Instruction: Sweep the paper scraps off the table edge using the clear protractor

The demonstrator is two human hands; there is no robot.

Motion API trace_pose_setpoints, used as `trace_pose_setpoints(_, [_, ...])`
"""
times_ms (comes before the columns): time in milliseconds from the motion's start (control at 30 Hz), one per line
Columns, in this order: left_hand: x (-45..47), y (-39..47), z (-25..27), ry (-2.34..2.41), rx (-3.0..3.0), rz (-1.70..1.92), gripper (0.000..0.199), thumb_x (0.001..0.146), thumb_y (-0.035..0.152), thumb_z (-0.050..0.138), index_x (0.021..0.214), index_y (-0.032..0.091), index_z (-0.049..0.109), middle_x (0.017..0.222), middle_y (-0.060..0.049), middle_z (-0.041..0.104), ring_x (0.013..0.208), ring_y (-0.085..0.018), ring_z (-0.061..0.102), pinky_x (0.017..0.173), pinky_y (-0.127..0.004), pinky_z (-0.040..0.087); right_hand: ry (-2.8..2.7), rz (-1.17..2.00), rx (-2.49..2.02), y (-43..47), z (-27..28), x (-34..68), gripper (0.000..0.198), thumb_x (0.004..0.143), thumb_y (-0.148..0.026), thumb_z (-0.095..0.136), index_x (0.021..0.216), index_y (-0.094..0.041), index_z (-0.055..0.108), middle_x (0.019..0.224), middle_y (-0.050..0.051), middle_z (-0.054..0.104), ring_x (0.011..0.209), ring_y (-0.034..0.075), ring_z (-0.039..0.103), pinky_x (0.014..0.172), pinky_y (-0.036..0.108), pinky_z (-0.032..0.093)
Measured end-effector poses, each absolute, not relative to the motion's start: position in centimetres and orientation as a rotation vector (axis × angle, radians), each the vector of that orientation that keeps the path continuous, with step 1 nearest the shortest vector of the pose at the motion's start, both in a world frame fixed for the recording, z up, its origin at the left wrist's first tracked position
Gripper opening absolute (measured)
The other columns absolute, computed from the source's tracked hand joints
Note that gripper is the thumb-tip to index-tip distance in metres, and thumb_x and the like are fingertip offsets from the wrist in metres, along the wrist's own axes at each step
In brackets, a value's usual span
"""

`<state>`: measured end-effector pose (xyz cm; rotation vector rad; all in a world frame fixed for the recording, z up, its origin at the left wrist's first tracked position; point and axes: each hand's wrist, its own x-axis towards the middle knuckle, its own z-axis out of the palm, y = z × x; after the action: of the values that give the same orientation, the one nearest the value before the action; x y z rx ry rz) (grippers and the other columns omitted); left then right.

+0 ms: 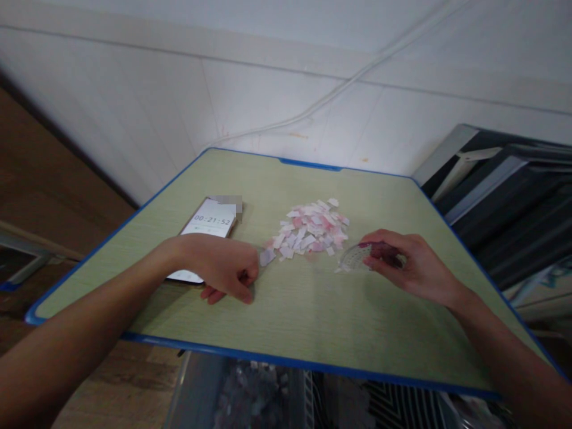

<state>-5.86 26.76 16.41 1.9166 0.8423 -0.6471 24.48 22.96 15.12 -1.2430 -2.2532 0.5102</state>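
Observation:
A loose heap of small torn paper scraps (310,229), white, pinkish and pale lilac, lies on the green tabletop (295,322). To the right of the heap, my right hand (404,259) pinches a clear protractor (353,257) by one end, its curved edge down at a few stray scraps. My left hand (227,268) is closed at the heap's left side, back of the hand up. A clear edge shows past its knuckles beside a scrap, but what the fingers hold is hidden. Partly behind this hand lies a phone (210,217) with a running timer on its screen.
Blue trim (308,360) borders the table. Behind it stands a white wall with a cable (286,122). Dark flat folded items (513,185) lean at the right. Below the front edge sits a clear bin (201,387) with many small pieces, beside striped fabric (402,405).

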Motion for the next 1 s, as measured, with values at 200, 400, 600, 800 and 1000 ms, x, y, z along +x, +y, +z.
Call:
trace_pose_setpoints(200, [-5.9,26.8,16.4,0.838,1.915,-0.644,0.026,0.075,0.018,0.049,0.050,0.020,0.044,0.039,0.003,0.052,0.036,-0.011,0.052,0.035,-0.018,0.036,-2.150,0.451,-1.279,23.1,14.4,23.9,0.015,0.080,-0.022,0.055,0.095,-0.018,0.057,0.057,-0.002,0.056,0.044,0.010,0.051,0.043,0.021,0.040])
trace_pose_setpoints(400, [-5.8,26.8,16.5,0.839,1.907,-0.652,0.027,0.075,0.018,0.050,0.049,0.020,0.043,0.038,0.003,0.052,0.036,-0.011,0.052,0.034,-0.017,0.036,-2.090,0.402,-1.299,23.2,14.3,24.0,0.016,0.080,-0.024,0.057,0.095,-0.018,0.056,0.059,-0.002,0.058,0.045,0.010,0.051,0.044,0.021,0.041])
trace_pose_setpoints(600, [-5.8,26.7,16.5,0.847,1.916,-0.645,0.026,0.075,0.019,0.050,0.049,0.020,0.045,0.038,0.003,0.052,0.036,-0.012,0.052,0.035,-0.018,0.036,-2.169,0.481,-1.281,23.2,14.6,24.3,0.013,0.079,-0.023,0.056,0.092,-0.018,0.058,0.056,-0.002,0.056,0.042,0.009,0.050,0.040,0.021,0.039])
trace_pose_setpoints(800, [-5.7,26.7,16.6,0.859,1.902,-0.658,0.026,0.075,0.017,0.050,0.050,0.020,0.044,0.037,0.003,0.051,0.036,-0.012,0.052,0.035,-0.018,0.036,-2.195,0.496,-1.282,23.0,14.8,24.4,0.014,0.079,-0.023,0.056,0.092,-0.019,0.059,0.055,-0.003,0.056,0.042,0.009,0.049,0.040,0.020,0.039])
trace_pose_setpoints(1000, [-5.7,26.7,16.6,0.850,1.911,-0.661,0.028,0.076,0.017,0.050,0.049,0.020,0.044,0.038,0.003,0.052,0.036,-0.012,0.052,0.035,-0.018,0.037,-2.226,0.509,-1.195,22.6,15.5,24.5,0.014,0.079,-0.021,0.057,0.091,-0.017,0.059,0.053,-0.004,0.053,0.041,0.008,0.046,0.040,0.019,0.037])
